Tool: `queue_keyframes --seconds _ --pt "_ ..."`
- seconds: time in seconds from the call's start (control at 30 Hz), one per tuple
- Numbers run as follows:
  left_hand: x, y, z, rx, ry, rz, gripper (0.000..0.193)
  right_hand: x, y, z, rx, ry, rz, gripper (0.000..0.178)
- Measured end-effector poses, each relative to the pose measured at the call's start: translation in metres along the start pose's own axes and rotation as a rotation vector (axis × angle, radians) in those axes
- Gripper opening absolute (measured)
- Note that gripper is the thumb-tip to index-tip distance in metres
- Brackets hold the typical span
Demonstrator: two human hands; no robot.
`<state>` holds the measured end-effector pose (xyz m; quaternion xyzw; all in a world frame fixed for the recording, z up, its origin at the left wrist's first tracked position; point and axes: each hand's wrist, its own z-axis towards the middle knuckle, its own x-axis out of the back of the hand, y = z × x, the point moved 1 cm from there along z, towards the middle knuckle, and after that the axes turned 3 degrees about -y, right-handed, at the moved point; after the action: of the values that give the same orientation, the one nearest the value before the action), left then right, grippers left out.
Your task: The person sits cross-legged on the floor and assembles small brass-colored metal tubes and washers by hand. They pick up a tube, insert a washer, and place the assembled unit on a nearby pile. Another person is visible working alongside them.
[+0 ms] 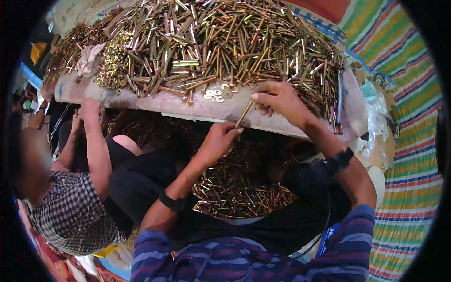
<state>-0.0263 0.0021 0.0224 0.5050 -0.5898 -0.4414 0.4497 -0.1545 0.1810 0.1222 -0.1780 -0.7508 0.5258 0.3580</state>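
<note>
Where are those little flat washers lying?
In the head view, the washers lie at the near edge of the board, beside the bolt pile, just left of the right hand.

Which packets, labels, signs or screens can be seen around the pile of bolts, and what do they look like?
Clear plastic bags: crumpled at the board's right end, whitish and see-through.
Blue tag: by the person's right elbow, small, white marks too small to make out.
No signs or screens show.

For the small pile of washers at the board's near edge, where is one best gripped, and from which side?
Probably by the rim, from above. The washers lie flat on the bare strip of the board, near the bolt heap, thin discs with no raised part. The right hand is nearest; it and the left hand hold one bolt.
</note>
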Motion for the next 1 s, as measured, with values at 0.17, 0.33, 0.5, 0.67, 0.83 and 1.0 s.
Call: queue_keyframes --seconds 0.17,0.33,0.5,0.67,0.83,1.0 --pt "-0.008 0.005 -0.005 -0.129 -0.022 0.289 0.026 -0.002 0.029 -0.022 -0.061 -0.04 0.165 0.029" --pt "-0.013 0.012 -0.007 0.017 -0.081 0.146 0.026 -0.005 0.048 -0.038 -0.093 -0.016 0.439 0.027" --pt "-0.015 0.012 -0.005 0.039 -0.077 0.192 0.025 -0.015 0.054 -0.046 -0.017 0.092 0.488 0.022" --pt "-0.019 0.014 -0.004 -0.116 -0.062 0.282 0.023 -0.017 0.059 -0.056 0.04 0.11 0.286 0.03" --pt "-0.025 0.021 -0.007 0.011 -0.161 0.177 0.021 -0.028 0.057 -0.069 0.079 0.01 0.051 0.029" --pt "-0.03 0.021 -0.007 -0.072 -0.157 0.094 0.019 -0.012 0.061 -0.067 0.237 -0.016 -0.222 0.028"
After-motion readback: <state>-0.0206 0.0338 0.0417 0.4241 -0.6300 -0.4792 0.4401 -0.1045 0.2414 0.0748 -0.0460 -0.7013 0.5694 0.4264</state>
